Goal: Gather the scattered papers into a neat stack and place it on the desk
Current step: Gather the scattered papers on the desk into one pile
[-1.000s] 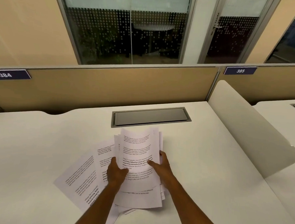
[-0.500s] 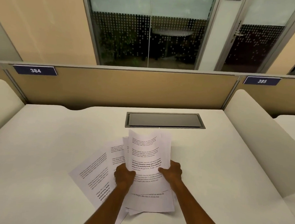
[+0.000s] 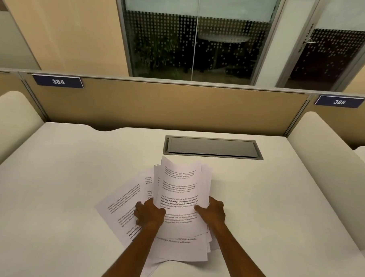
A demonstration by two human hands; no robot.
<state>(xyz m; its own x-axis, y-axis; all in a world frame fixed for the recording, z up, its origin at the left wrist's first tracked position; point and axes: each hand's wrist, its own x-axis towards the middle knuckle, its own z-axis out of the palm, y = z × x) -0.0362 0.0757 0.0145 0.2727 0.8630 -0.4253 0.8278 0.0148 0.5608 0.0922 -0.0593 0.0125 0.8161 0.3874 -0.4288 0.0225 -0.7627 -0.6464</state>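
A loose bundle of printed white papers (image 3: 180, 186) is gripped between both hands above the white desk (image 3: 60, 185), its top edge tilted up and away from me. My left hand (image 3: 150, 213) holds the bundle's left edge, my right hand (image 3: 213, 211) its right edge. Several more sheets (image 3: 120, 206) lie fanned out on the desk to the left, partly under my left hand. Another sheet (image 3: 181, 249) sticks out below the bundle near the desk's front.
A grey cable hatch (image 3: 212, 147) is set into the desk behind the papers. A tan partition (image 3: 168, 106) with labels 384 and 385 closes the back. Curved white side dividers (image 3: 322, 165) stand at both sides.
The view has swung left, centring the desk. Both hands keep their hold on the bundle; my left hand has spread further over the fanned sheets.
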